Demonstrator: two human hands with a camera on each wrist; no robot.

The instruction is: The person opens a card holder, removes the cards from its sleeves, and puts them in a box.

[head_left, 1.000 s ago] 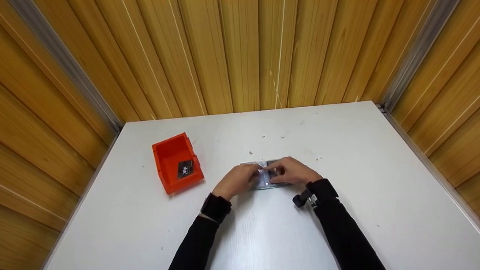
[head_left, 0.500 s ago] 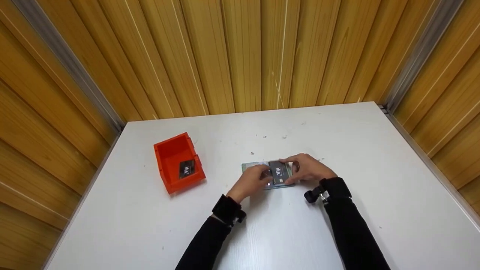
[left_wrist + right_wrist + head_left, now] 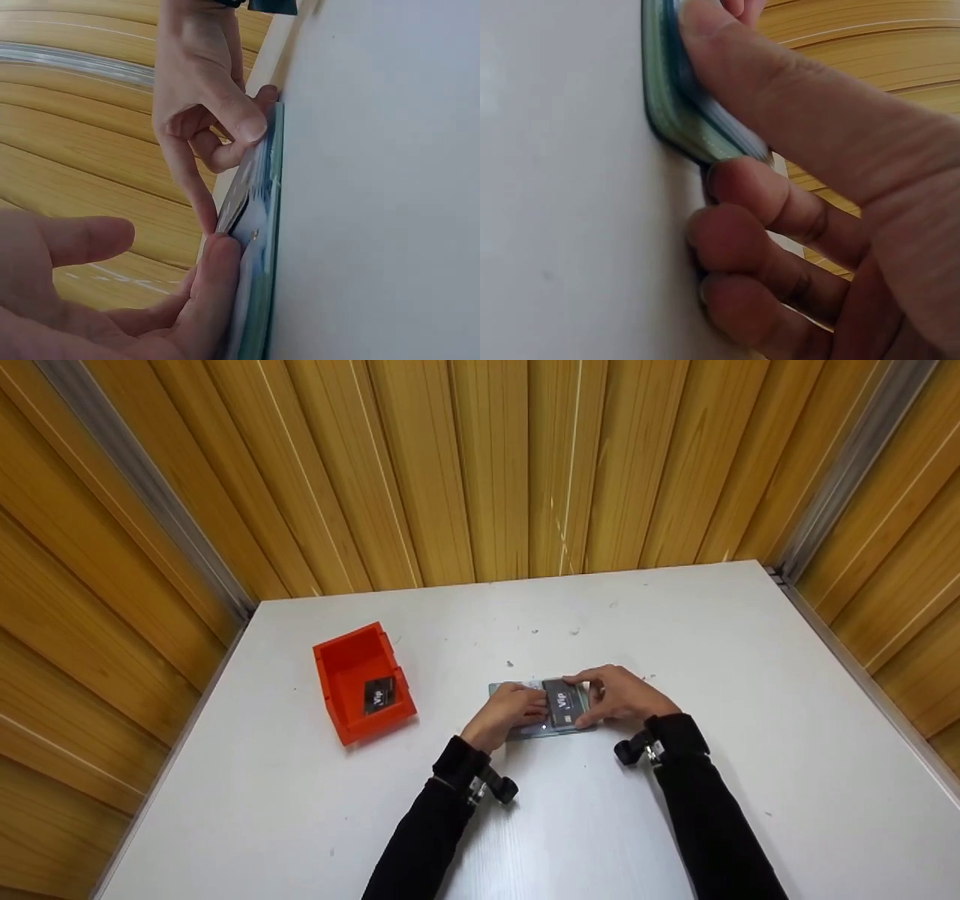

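Note:
A flat card holder (image 3: pixel 499 687) with clear pages and a greenish edge lies on the table, seen nearly edge-on in the left wrist view. On its right half sits a black card marked "Vip" (image 3: pixel 564 701). My right hand (image 3: pixel 626 694) pinches that card between thumb and index finger at its upper and lower edges. The other right fingers curl under the palm, close by the holder's corner (image 3: pixel 682 135). My left hand (image 3: pixel 506 712) lies over the holder's left half, fingertips pressing at the card's left edge. One left digit (image 3: pixel 90 236) points out free.
An orange bin (image 3: pixel 337 671) stands to the left on the white table (image 3: pixel 637 825), with another black "Vip" card (image 3: pixel 379 694) in it. Wood-pattern panels (image 3: pixel 487 472) rise behind and at both sides. Both wrists wear black camera straps.
My right hand has moved right, off the holder's middle, uncovering the black card. My left hand has shifted right, and its fingers now lie flatter against the holder beside the card.

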